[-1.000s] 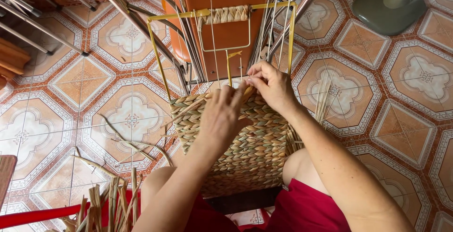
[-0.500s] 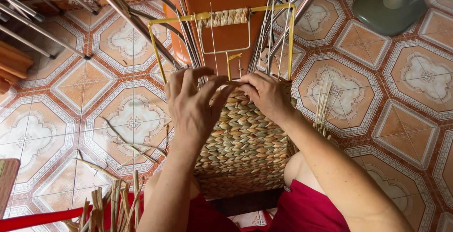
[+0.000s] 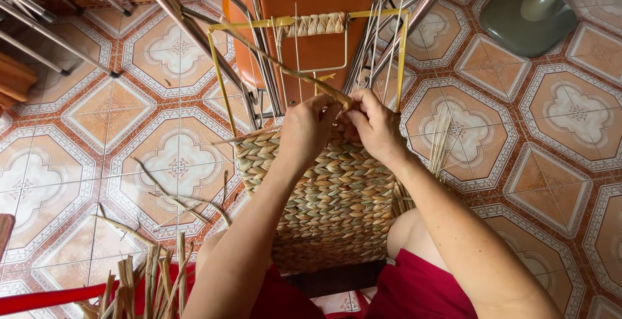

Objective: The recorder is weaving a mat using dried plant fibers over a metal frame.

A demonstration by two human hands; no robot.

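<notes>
Both hands pinch one dried reed strand (image 3: pixel 291 72) at the woven basket panel's (image 3: pixel 324 196) top edge — left hand (image 3: pixel 308 131), right hand (image 3: pixel 372 124). Judged best: keep it taut, pack it snug against the last row.

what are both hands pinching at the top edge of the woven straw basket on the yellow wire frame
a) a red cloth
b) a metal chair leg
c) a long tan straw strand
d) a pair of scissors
c: the left hand and right hand meet on a long tan straw strand that slants up to the left above the woven straw basket on its yellow wire frame.
</notes>
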